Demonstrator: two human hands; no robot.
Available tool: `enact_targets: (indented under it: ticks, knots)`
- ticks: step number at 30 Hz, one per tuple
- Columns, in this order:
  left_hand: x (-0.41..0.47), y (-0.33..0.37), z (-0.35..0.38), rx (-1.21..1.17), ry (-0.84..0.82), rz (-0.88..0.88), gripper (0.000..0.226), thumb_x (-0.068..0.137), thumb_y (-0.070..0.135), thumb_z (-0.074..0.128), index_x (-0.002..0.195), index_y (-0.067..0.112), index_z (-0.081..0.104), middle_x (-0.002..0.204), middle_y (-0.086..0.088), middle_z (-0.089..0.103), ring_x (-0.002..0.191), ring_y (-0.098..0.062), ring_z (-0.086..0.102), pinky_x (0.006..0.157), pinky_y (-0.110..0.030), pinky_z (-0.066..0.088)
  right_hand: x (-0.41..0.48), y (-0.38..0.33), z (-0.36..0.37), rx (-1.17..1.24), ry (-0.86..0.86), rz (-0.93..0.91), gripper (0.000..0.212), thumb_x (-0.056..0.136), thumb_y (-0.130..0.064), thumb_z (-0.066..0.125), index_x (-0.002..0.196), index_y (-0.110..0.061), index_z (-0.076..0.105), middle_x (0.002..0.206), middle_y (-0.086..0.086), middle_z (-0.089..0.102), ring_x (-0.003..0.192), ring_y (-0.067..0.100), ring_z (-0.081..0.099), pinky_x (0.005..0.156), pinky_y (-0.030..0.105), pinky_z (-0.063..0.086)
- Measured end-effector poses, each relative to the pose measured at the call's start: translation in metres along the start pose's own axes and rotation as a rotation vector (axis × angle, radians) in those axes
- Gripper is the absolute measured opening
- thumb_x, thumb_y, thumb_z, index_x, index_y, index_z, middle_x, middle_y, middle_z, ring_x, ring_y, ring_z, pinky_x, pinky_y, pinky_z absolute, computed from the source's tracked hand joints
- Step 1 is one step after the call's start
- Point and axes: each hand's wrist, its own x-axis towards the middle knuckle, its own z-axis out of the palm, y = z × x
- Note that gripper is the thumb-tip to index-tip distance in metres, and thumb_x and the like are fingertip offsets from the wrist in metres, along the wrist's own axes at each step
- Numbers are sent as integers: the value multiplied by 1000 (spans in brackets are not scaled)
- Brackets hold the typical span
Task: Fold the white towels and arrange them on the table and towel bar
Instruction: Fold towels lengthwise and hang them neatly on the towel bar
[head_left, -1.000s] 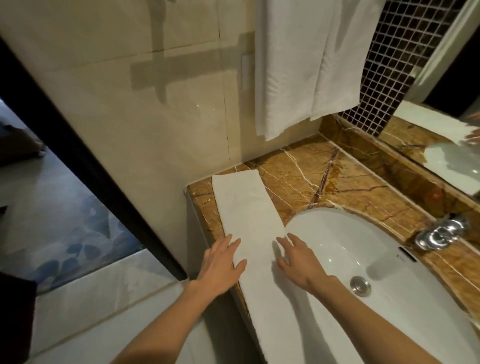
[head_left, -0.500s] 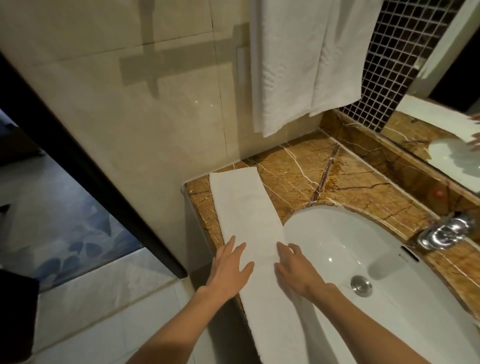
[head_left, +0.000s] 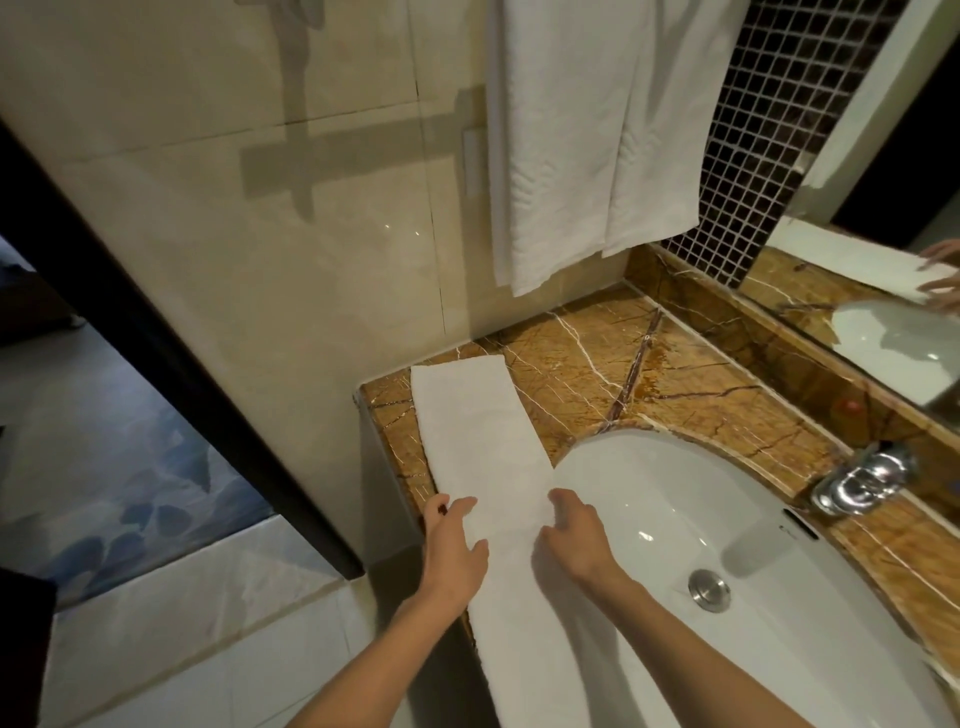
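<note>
Head: long, narrow white towel (head_left: 480, 441)

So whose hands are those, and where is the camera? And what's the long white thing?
There is no machine here: these are a person's two bare hands. The camera sits on the person's head and looks down, so you see roughly what they see. There is only this one view.

The left hand and the right hand both rest on a long, folded white towel. It lies on the brown marble counter, beside the white sink. Nothing is lifted; the fingers only touch the towel.

More white towels hang on the wall above. A shiny tap is on the right, and the mirror behind it shows the hands again.
</note>
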Motion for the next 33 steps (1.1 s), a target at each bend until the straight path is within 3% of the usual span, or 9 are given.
enact_targets:
  ticks: [2,5,10,14,17,21,25,30,33]
  knots:
    - [0,3,-1,-78,2,-84,53,88,4,60,136,17,40,128,1,31,103,-10,47,94,-7,29,0,-2,-2,109,3,80,62,88,-9,53,144,-11,28,138,14,47,125,31,47,102,34,38]
    - [3,2,-2,-145,-29,-122,53,89,1,57,138,14,39,134,-5,45,117,-16,49,100,-23,37,-1,-4,-4,287,-31,249,70,86,-14,56,144,-7,18,131,13,49,115,31,53,95,36,45]
    - [9,14,-14,-265,-26,-103,40,89,-8,49,116,22,52,132,-5,48,112,-15,48,73,-7,45,2,-13,-21,378,-28,303,39,75,-22,66,108,-2,58,99,13,66,86,30,66,73,35,56]
    - [14,38,-37,-353,15,-61,50,88,-7,52,127,25,49,133,2,44,106,-10,44,52,-2,45,-1,-38,-46,419,41,200,15,74,-16,71,82,-4,65,63,6,65,51,18,61,43,18,43]
    - [13,59,-59,-347,72,54,57,86,-5,58,133,26,46,135,6,40,111,-5,40,60,-2,44,-7,-66,-67,433,37,110,12,76,-18,71,77,-8,65,63,5,65,51,18,60,42,20,43]
    - [6,89,-98,-340,148,193,57,81,-4,62,128,26,49,134,2,47,114,-10,48,79,-12,46,-21,-108,-93,448,107,13,20,81,-27,66,80,-7,63,70,8,63,58,21,59,49,24,46]
    - [-3,123,-139,-358,194,282,55,79,-3,62,130,15,49,131,-5,53,119,-17,51,103,-33,43,-37,-151,-116,480,205,-85,25,83,-31,61,67,-15,52,62,4,51,54,17,50,49,22,41]
    - [-15,169,-188,-397,219,418,57,77,-3,65,131,9,49,128,-5,53,116,-15,50,98,-25,41,-61,-204,-149,554,324,-243,20,79,-22,63,65,-14,52,60,3,46,52,15,41,47,22,32]
    - [-28,194,-214,-376,157,511,62,76,-4,64,134,10,47,132,-6,51,119,-16,50,102,-31,43,-76,-230,-169,563,373,-320,15,77,-21,63,70,-12,53,63,5,42,53,15,38,48,24,29]
